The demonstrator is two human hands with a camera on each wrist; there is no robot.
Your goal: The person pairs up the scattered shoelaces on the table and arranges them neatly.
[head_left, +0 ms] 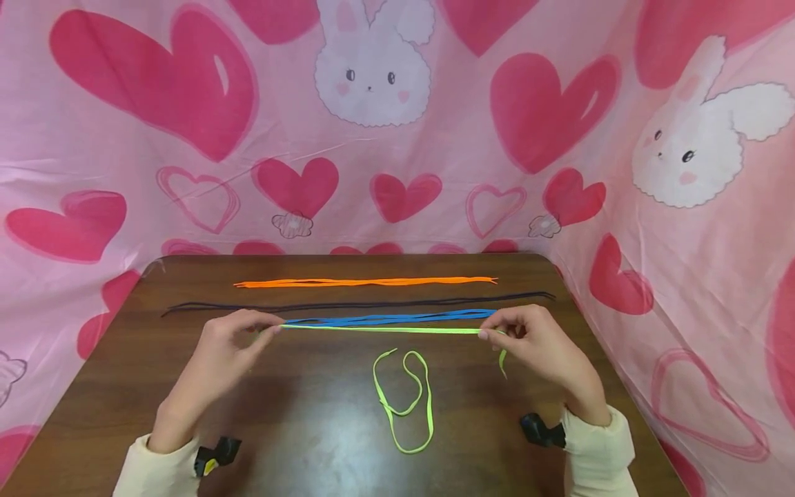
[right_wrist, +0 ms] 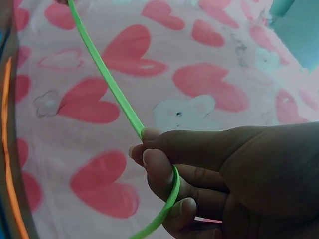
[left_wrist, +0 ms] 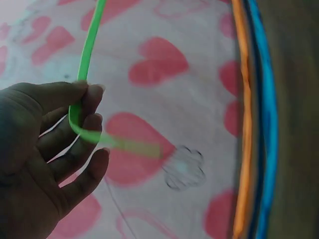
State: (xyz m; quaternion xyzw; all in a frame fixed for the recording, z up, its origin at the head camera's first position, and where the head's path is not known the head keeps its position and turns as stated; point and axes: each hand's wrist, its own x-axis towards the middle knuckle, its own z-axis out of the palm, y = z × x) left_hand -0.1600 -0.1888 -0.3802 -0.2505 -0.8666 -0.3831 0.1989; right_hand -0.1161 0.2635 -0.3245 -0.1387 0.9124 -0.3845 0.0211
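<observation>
A flat neon-green shoelace (head_left: 385, 330) is stretched nearly level between both hands, in front of the blue laces. My left hand (head_left: 231, 348) pinches it near one end between thumb and forefinger; a short tail bends past the fingers in the left wrist view. My right hand (head_left: 542, 343) pinches the other end the same way, and a loose tail (right_wrist: 158, 219) curls below the fingers in the right wrist view. A second neon-green shoelace (head_left: 430, 414) lies in loose loops on the table between the forearms.
Behind the stretched lace lie blue laces (head_left: 397, 318), then dark laces (head_left: 348, 306), then orange laces (head_left: 366, 281), all roughly parallel across the brown table (head_left: 298, 428). A pink heart-printed cloth (head_left: 435, 152) hangs at the back and sides.
</observation>
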